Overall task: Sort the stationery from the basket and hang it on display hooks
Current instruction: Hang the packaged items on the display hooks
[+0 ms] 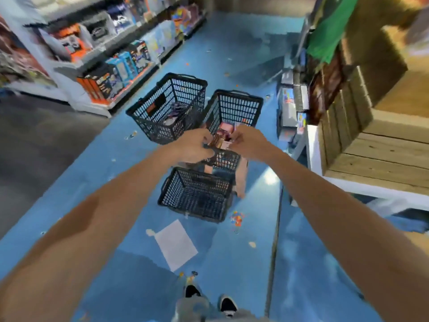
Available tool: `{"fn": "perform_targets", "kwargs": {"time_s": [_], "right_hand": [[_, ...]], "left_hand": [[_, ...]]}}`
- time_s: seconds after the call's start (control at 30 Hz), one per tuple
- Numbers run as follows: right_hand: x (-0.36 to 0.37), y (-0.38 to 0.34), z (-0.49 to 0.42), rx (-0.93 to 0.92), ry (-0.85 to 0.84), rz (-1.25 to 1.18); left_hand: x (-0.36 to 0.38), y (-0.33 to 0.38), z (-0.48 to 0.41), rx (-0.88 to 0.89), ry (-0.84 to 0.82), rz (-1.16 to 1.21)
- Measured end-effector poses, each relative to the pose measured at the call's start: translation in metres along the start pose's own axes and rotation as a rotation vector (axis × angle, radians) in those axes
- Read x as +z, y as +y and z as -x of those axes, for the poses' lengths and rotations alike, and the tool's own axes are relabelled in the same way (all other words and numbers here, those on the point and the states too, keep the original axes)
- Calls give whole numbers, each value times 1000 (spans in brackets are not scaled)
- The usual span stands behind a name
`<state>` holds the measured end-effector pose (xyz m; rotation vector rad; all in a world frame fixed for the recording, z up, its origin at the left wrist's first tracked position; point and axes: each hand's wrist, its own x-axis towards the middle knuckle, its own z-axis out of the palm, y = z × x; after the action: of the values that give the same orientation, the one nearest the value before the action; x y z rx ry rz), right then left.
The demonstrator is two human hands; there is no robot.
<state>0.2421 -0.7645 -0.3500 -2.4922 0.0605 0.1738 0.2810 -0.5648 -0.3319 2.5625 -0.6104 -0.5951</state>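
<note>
Together: left hand [196, 145], right hand [247, 141], stationery [218, 140].

Three baskets stand on the floor [301, 252]: the far-left basket [167, 108] and far-right basket [234, 108] side by side, the near basket [197, 196] in front of them. Above the far-right basket's near rim, the left hand [192, 145] and right hand [246, 142] grip stationery packs [217, 140] between them. A paper sheet [176, 245] lies before the near basket. Shelves [97, 66] run along the left, and wooden crates [371, 147] stand at the right.
</note>
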Motion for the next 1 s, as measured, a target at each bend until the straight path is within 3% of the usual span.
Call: {"fn": "perform_targets", "kwargs": {"time_s": [0.17,0.4,0.7,1.0], "right_hand": [[-16,32,-49,203,108,-140],[-6,37,-132,341,168,-373],[5,69,-263,443,26,-520],[6,48,-414,311,-153,-600]], "left_hand": [[-11,-1,-74,51,-98,-30],[-45,-33,-152,50,-143,-75],[-64,-81,-278,-87,-221,-2],[-129,-135,-365,-220,27,110]]}}
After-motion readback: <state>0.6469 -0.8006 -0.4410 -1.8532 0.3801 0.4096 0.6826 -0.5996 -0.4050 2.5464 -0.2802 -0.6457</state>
